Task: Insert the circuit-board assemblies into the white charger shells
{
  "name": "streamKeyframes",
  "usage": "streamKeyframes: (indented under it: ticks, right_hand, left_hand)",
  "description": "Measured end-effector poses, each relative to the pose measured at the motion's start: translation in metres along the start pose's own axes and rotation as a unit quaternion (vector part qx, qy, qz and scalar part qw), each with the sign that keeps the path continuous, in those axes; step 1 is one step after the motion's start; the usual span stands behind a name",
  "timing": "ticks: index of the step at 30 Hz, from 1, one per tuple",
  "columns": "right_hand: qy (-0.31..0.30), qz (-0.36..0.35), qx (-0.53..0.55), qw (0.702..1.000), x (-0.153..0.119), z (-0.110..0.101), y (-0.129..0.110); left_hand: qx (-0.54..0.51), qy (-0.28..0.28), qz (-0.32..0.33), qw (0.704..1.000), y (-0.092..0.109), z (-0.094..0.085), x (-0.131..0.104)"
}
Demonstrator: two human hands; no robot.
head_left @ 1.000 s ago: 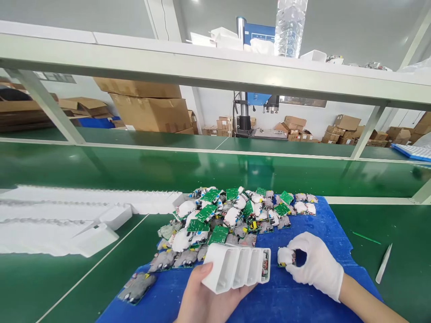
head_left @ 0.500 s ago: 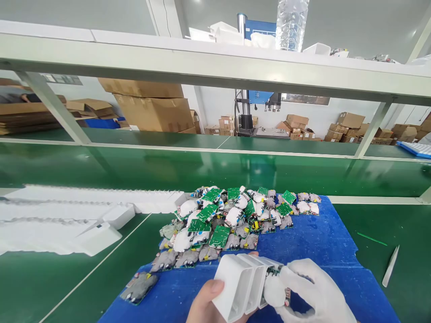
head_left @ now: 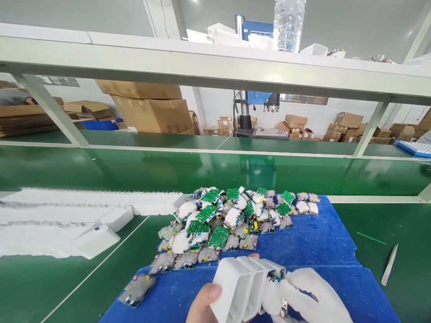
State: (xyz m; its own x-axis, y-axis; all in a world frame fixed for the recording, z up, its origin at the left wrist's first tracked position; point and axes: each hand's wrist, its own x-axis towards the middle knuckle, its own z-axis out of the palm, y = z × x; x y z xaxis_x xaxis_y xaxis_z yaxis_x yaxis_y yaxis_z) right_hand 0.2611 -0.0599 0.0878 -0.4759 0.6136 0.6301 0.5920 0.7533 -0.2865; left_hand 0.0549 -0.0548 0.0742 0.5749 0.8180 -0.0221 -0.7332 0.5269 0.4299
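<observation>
My left hand (head_left: 204, 303), bare, is closed around a short row of white plastic housings (head_left: 228, 287) with open ends, tilted above the blue sheet. My right hand (head_left: 314, 296) wears a white glove and pinches a circuit board (head_left: 272, 297) covered with white compound. The board sits partly inside the opening of the rightmost housing, its near edge sticking out toward my gloved fingers. Behind both hands lies a heap of similar circuit boards (head_left: 218, 237), some green side up, others showing grey or white compound. One grey-coated board (head_left: 137, 289) rests apart at the left.
Rows of white housings (head_left: 60, 224) stand on the green bench at the left. Tweezers (head_left: 389, 264) and a thin green strip (head_left: 371, 237) lie right of the blue sheet (head_left: 303, 251). A shelf beam (head_left: 208, 67) crosses above, with a plastic bottle (head_left: 288, 27) on it.
My right hand has moved slightly with the board, which now sits a little further into the rightmost housing. The left hand keeps its grip on the housings. The view has shifted slightly.
</observation>
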Motion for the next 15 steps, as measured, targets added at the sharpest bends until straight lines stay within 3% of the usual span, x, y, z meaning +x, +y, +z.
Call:
streamKeyframes:
  ticks: [8,15]
  right_hand:
    - [0.0,0.017,0.001,1.0,0.0037,-0.0025,-0.0037]
    - [-0.013,0.041,0.006,0.999,0.0085,-0.0061,-0.0068]
  left_hand:
    - [-0.009,-0.04,0.001,0.999,-0.0016,0.0038,0.0048]
    - [-0.038,-0.031,-0.024,0.999,-0.0015,-0.0005,0.0058]
